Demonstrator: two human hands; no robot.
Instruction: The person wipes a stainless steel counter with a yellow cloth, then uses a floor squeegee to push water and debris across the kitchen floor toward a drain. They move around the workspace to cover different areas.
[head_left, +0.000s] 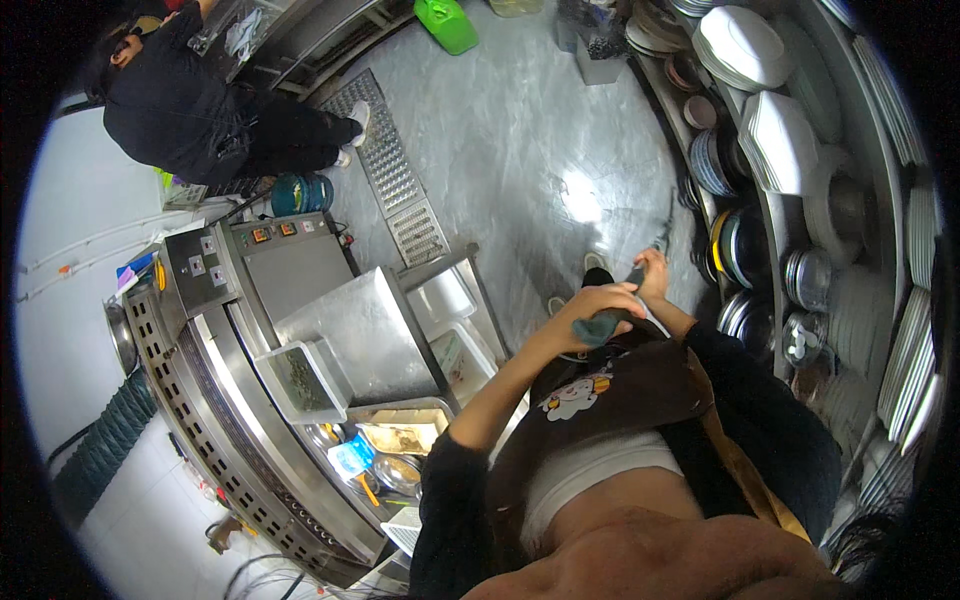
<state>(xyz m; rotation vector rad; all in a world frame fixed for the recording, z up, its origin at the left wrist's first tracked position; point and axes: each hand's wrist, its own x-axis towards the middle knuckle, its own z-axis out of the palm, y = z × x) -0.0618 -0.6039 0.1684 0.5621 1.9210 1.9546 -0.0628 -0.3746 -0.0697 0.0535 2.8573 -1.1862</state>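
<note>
My left hand (604, 304) is closed around the thick dark green end of a long handle (594, 328), in front of the apron. Just beyond it, my right hand (652, 271) grips the same handle farther along. The handle slants away toward the floor beside the shelving, where its far part is blurred, so the tool's head cannot be made out. Below the hands is a dark apron (637, 375) with a cartoon print. My shoes show partly on the grey floor (510, 150) behind the hands.
Shelves at right hold stacked white plates (780, 142) and round dishes (739, 247). At left stand a steel cooking unit (300, 277) and a counter with tubs (304, 382). A floor drain grate (386, 165), a green jug (448, 26) and a person in black (180, 112) are farther off.
</note>
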